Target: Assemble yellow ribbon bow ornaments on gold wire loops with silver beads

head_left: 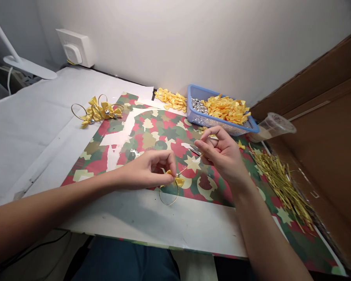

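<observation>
My left hand (152, 168) pinches a small yellow ribbon bow (175, 178) with a thin gold loop (169, 195) hanging below it, just above the patterned paper (160, 136). My right hand (220, 150) is closed, pinching the end of a thin gold cord (190, 166) that runs down to the bow. A silver bell (194, 148) seems to sit under its fingers; I cannot tell whether it is held.
A blue basket (219, 124) at the back holds yellow bows and silver bells. Loose yellow bows (171, 99) lie left of it. Finished bows with loops (98, 111) rest at left. Gold cords (280, 183) are piled at right, near a plastic cup (270, 127).
</observation>
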